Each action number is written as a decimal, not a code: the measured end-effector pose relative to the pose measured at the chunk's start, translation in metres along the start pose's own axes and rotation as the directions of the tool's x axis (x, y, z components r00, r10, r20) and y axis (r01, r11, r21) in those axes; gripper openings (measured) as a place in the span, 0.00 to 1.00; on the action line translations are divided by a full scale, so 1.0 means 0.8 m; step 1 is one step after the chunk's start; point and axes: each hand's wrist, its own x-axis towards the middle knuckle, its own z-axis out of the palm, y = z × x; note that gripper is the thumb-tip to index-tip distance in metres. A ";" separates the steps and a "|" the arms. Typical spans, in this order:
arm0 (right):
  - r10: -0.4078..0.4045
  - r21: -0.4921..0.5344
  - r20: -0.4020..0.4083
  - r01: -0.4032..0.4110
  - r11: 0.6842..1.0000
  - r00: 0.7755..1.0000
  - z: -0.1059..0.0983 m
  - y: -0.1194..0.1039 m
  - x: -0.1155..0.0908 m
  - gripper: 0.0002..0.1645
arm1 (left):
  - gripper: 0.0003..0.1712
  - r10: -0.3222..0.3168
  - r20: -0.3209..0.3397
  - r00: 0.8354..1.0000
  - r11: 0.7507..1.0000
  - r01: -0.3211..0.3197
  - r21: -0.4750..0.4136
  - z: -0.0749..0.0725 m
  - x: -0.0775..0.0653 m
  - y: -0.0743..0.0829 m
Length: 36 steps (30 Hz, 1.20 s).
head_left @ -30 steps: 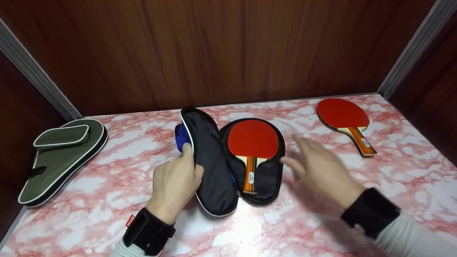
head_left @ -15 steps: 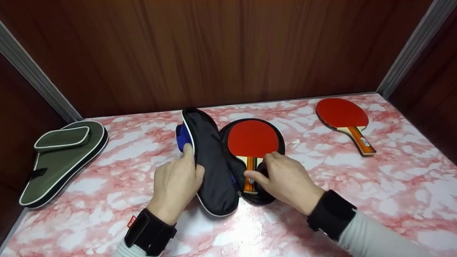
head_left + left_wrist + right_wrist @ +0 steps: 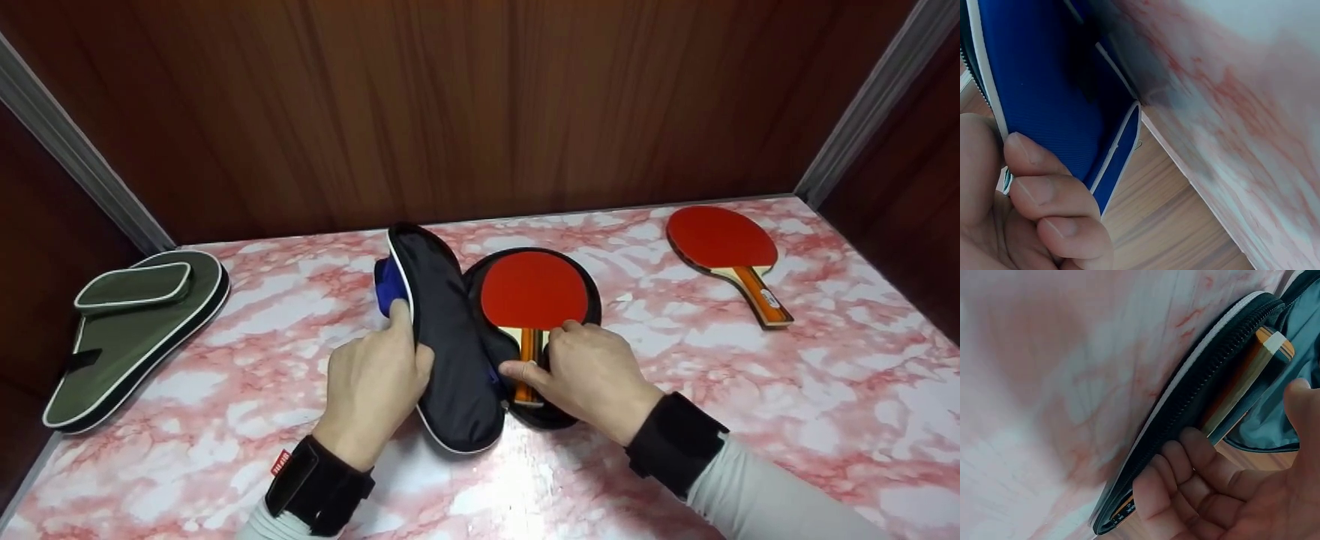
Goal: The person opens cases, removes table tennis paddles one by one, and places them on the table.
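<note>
An open paddle case (image 3: pixel 450 352), black inside and blue outside, lies mid-table. A red paddle (image 3: pixel 534 289) rests in its right half, its orange handle (image 3: pixel 526 349) pointing toward me. My left hand (image 3: pixel 401 322) grips the raised lid; in the left wrist view its fingers (image 3: pixel 1044 191) curl over the blue cover (image 3: pixel 1044 84). My right hand (image 3: pixel 555 360) holds the case's handle end. The right wrist view shows the fingers (image 3: pixel 1185 461) under the zipper rim (image 3: pixel 1196 388) and the thumb above the paddle handle (image 3: pixel 1247 377).
A second red paddle (image 3: pixel 724 240) lies at the back right of the pink marble table (image 3: pixel 825 390). A closed green case (image 3: pixel 127 330) sits at the left edge. Wooden walls enclose the table at the back and both sides.
My right hand, open and in the air a second ago, came left and took hold of the case's handle end. The left hand kept its grip on the lid.
</note>
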 end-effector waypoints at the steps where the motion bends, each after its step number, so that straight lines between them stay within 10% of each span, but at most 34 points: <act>1: 0.002 -0.003 0.005 -0.002 1.000 1.000 0.000 -0.001 0.001 0.49 | 0.26 0.003 -0.004 1.000 1.000 -0.003 0.000 0.000 0.000 0.000; 24: 0.041 -0.020 0.124 -0.039 0.999 0.991 -0.001 0.009 0.012 0.31 | 0.27 -0.031 0.075 0.997 0.999 0.032 -0.010 0.003 0.000 0.004; 36: -0.027 0.103 -0.010 0.028 0.994 1.000 0.004 0.028 0.004 0.19 | 0.27 -0.027 0.071 0.997 1.000 0.027 -0.002 0.002 -0.001 0.005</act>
